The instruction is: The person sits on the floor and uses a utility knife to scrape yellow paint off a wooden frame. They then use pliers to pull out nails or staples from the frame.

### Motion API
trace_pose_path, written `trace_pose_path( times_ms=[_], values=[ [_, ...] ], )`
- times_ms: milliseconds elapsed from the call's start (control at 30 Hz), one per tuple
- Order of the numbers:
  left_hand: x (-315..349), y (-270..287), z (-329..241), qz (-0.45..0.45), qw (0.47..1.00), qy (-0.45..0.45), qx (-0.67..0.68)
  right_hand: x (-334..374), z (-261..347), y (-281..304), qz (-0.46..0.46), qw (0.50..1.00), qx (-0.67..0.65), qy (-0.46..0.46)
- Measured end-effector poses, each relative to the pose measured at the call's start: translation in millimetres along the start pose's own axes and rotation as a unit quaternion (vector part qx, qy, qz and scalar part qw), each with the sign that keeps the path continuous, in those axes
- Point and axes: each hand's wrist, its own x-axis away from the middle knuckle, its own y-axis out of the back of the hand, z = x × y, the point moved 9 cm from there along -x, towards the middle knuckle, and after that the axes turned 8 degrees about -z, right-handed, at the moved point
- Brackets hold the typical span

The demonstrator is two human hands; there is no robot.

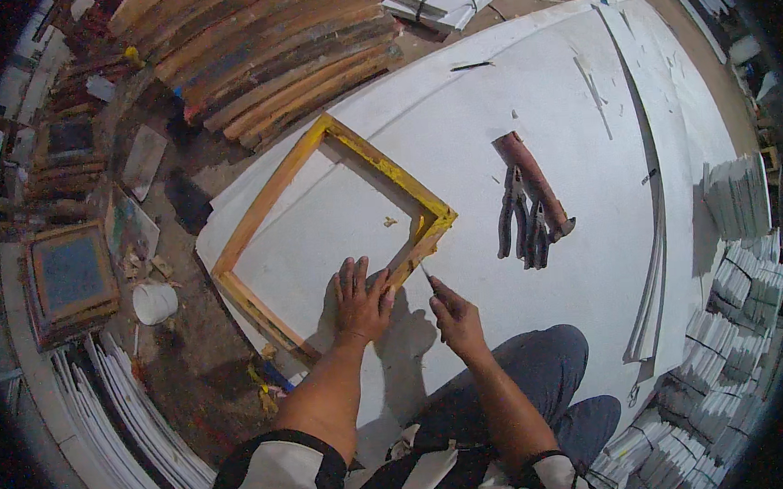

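Note:
A wooden frame [274,194] with yellow stains along its far right bar lies on a white sheet [336,203]. My left hand [361,306] rests on its near right bar, fingers spread and stretched out. In my right hand [459,322], closed around the handle, is a thin-bladed tool [426,270]. Its tip is at the frame's bar near the right corner; whether it touches cannot be made out. A small yellowish scrap [390,221] lies inside the frame. To the right lie a hammer [539,184] with a reddish-brown handle and dark pliers [514,211] beside it.
Stacked wooden frames [284,51] stand at the far left. A white bucket [155,303] and a framed screen [72,272] are on the left. Bundled white strips [730,289] are piled at right. Long cut strips [656,257] lie on the sheet's right side.

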Motion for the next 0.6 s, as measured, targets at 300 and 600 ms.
trace_pose_path(
  times_ms=[300,600],
  values=[
    [-1,-3,0,0.010,1.000,0.004,-0.011,0,42,-7,-0.014,0.957,0.281,0.065],
    [7,-17,8,0.003,0.999,-0.027,-0.029,1,72,-9,0.007,0.932,0.355,0.068]
  ],
)
